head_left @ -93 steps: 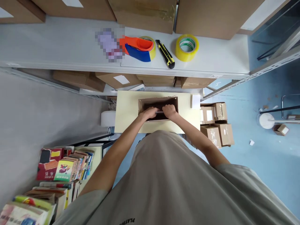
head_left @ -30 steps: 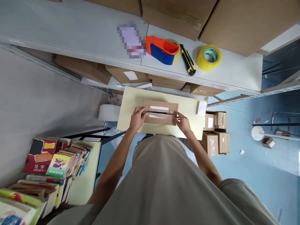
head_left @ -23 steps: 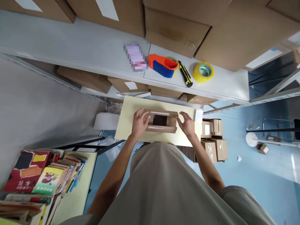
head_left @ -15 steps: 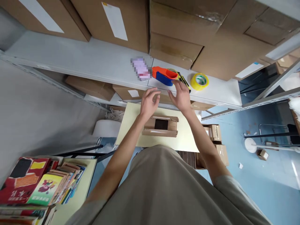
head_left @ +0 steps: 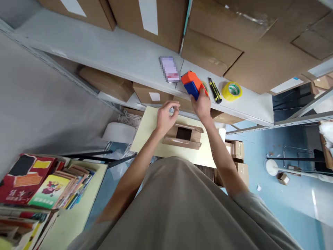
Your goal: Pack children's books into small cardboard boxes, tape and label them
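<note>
My right hand [head_left: 202,106] is wrapped round one end of an orange and blue tape dispenser [head_left: 193,85], which is tilted over the front edge of the grey shelf. A black and yellow utility knife [head_left: 214,91] lies on the shelf just right of it, and beyond that is a roll of yellow tape [head_left: 231,91]. My left hand [head_left: 166,116] hovers above the table with nothing in it, its fingers loosely curved and the thumb apart. Beneath my hands, an open cardboard box [head_left: 182,138] rests on the pale yellow table [head_left: 145,132].
A phone [head_left: 169,69], blurred out, lies on the shelf [head_left: 109,48] left of the dispenser. Large cardboard boxes [head_left: 213,41] line the back of that shelf. Books [head_left: 52,187] are piled on a side table at lower left. More boxes [head_left: 238,151] stand on the floor at right.
My right hand has closed on the tape dispenser and tipped it up from the shelf, uncovering the utility knife. My left hand stays over the table. The view has shifted slightly.
</note>
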A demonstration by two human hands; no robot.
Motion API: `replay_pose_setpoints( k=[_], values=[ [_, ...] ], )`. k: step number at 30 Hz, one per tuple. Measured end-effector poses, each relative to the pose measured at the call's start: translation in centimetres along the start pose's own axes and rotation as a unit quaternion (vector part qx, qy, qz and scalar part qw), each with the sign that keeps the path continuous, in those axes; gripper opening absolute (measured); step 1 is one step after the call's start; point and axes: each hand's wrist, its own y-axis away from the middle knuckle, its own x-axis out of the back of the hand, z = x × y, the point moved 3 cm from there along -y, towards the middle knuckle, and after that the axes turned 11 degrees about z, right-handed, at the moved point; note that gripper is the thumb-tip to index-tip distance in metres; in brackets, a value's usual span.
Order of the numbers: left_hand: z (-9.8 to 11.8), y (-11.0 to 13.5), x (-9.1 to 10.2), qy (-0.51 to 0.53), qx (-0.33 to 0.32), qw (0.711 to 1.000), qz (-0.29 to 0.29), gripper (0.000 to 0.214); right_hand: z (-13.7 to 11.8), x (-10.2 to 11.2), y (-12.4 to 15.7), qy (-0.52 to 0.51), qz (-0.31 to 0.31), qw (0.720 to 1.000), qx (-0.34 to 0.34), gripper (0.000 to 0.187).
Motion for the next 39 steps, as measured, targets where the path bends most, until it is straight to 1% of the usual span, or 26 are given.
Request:
replay_pose_setpoints(
  k=[3, 6, 8, 10, 12, 15, 17, 19, 21, 23, 25, 27, 30, 34, 37, 39],
  values=[
    [-0.2, 5.3, 2.0, 0.043, 0.074, 0.996, -0.02, 0.017, -1.0, 1.5, 8.5, -0.114, -0.041, 0.989, -0.085, 0.056],
    [0.0, 10.0, 3.1, 0.077, 0.149, 0.984, -0.054, 0.016, -2.6, 1.4, 16.2, -0.234, -0.098, 0.954, -0.16, 0.059],
    [0.1, 12.2, 3.6, 0.09, 0.186, 0.976, -0.063, 0.018, -3.6, 0.7, 19.6, -0.289, -0.109, 0.93, -0.199, 0.061],
    [0.0, 13.3, 4.0, 0.095, 0.211, 0.971, -0.066, 0.019, -4.5, 0.1, 21.6, -0.323, -0.107, 0.913, -0.224, 0.062],
    [0.0, 13.7, 4.5, 0.098, 0.218, 0.968, -0.074, 0.02, -5.2, -0.3, 22.3, -0.343, -0.104, 0.905, -0.231, 0.063],
    [0.2, 13.6, 5.3, 0.105, 0.199, 0.97, -0.097, 0.02, -6.0, -0.1, 22.3, -0.357, -0.103, 0.9, -0.228, 0.062],
    [0.3, 13.3, 6.1, 0.115, 0.186, 0.97, -0.109, 0.02, -6.4, 0.3, 22.1, -0.356, -0.109, 0.901, -0.221, 0.062],
    [0.1, 12.8, 7.1, 0.128, 0.189, 0.968, -0.107, 0.024, -6.7, 0.6, 22.0, -0.345, -0.121, 0.907, -0.211, 0.064],
    [-0.5, 12.0, 8.2, 0.149, 0.211, 0.961, -0.097, 0.038, -6.9, 1.0, 22.0, -0.327, -0.135, 0.915, -0.194, 0.065],
    [-1.4, 10.9, 9.2, 0.176, 0.244, 0.948, -0.099, 0.054, -6.9, 1.3, 22.0, -0.309, -0.15, 0.923, -0.173, 0.065],
    [-2.2, 9.8, 10.0, 0.2, 0.277, 0.932, -0.122, 0.062, -6.8, 1.8, 22.0, -0.287, -0.169, 0.93, -0.152, 0.064],
    [-2.9, 8.8, 10.4, 0.211, 0.301, 0.918, -0.15, 0.066, -6.8, 2.3, 22.1, -0.26, -0.197, 0.936, -0.134, 0.062],
    [-3.7, 8.0, 10.6, 0.214, 0.315, 0.907, -0.18, 0.064, -6.8, 3.1, 22.2, -0.215, -0.247, 0.939, -0.109, 0.06],
    [-4.8, 8.0, 10.3, 0.213, 0.327, 0.897, -0.208, 0.06, -7.2, 4.2, 22.0, -0.177, -0.296, 0.935, -0.088, 0.059],
    [-5.7, 8.6, 9.9, 0.227, 0.343, 0.888, -0.203, 0.054, -7.5, 4.8, 21.6, -0.158, -0.318, 0.93, -0.09, 0.062],
    [-6.3, 9.3, 9.3, 0.244, 0.367, 0.877, -0.189, 0.049, -7.8, 5.0, 21.1, -0.156, -0.333, 0.924, -0.108, 0.065]
  ],
)
